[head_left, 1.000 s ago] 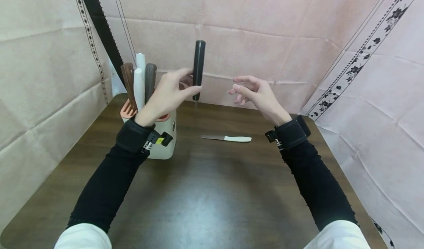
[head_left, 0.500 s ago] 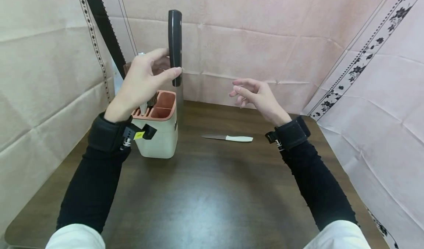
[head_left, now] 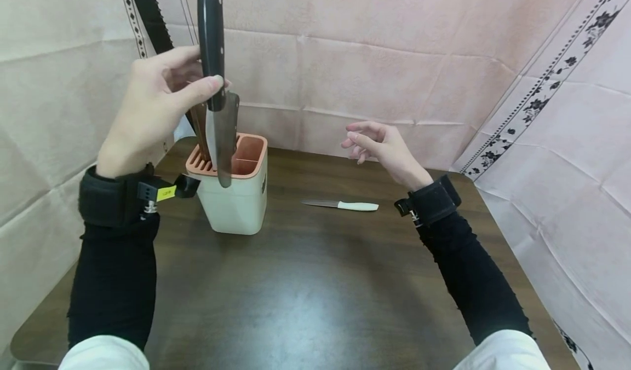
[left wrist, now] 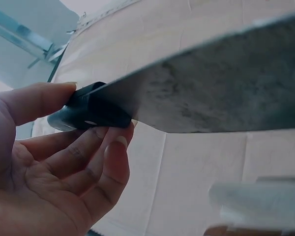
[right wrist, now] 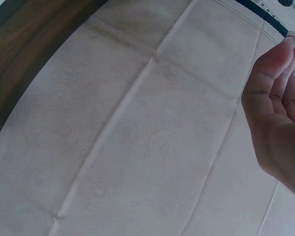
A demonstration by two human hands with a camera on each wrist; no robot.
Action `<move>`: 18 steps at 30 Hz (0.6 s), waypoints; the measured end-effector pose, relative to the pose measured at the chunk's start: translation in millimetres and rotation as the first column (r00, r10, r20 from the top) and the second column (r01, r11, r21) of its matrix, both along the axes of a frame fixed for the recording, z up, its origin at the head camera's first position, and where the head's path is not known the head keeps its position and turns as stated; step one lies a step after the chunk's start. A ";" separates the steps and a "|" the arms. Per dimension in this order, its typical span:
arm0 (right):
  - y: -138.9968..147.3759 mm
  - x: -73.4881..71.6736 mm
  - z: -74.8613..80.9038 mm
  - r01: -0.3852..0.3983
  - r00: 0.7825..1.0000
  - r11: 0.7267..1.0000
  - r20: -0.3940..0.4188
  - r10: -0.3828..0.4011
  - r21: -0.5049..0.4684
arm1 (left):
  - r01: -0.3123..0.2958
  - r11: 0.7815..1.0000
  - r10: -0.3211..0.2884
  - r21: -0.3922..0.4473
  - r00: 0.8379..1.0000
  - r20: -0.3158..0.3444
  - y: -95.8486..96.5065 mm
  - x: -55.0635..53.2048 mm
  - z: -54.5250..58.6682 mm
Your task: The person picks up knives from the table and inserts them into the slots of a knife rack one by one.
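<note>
A kitchen knife (head_left: 211, 41) with a black riveted handle is pinched between thumb and fingers of my left hand (head_left: 143, 102). It points blade down, and its tip overlaps the front rim of a pale green knife block (head_left: 234, 208) in the head view. Up close in the left wrist view, the broad blade (left wrist: 226, 83) looks grey and smudged. Several knives stand in the block's slots, among them one with a brown handle (head_left: 199, 129), partly hidden behind the held blade. My right hand (head_left: 386, 148) hovers over the table's far side, fingers loosely bent, holding nothing.
A small paring knife (head_left: 357, 206) with a white handle lies on the dark wooden table (head_left: 305, 282), right of the block. The block's orange top (head_left: 253, 138) has slots at left and larger compartments at right. Cloth-covered walls (head_left: 365, 74) enclose the table's back and sides.
My left hand has carried the black-handled knife left and up, from right of the block to in front of its slots. The right hand has stayed nearly still.
</note>
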State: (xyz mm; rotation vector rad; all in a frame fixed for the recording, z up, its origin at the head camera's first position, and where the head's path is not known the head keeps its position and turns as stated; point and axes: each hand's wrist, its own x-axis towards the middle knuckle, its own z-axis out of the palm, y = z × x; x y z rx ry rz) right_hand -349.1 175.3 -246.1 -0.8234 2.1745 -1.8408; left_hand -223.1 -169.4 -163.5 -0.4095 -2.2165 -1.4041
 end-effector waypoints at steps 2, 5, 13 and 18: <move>-1.1 -1.0 -1.8 -0.002 1.000 1.000 -0.005 0.002 0.009 | -0.031 1.000 0.031 -0.002 0.999 -0.008 -7.1 2.1 1.2; -1.9 -2.0 -3.9 -0.004 1.000 1.000 -0.013 0.004 0.016 | -0.077 0.997 0.078 0.020 0.996 -0.031 -17.2 2.8 2.6; -4.2 -1.7 -6.8 0.013 1.000 0.999 -0.024 -0.012 0.035 | -0.146 0.982 0.150 0.119 0.989 -0.018 -40.2 -1.2 5.0; -4.5 -1.4 -8.0 0.017 1.000 0.999 -0.027 -0.016 0.045 | -0.134 0.977 0.136 0.164 0.991 -0.003 -47.7 -8.3 0.9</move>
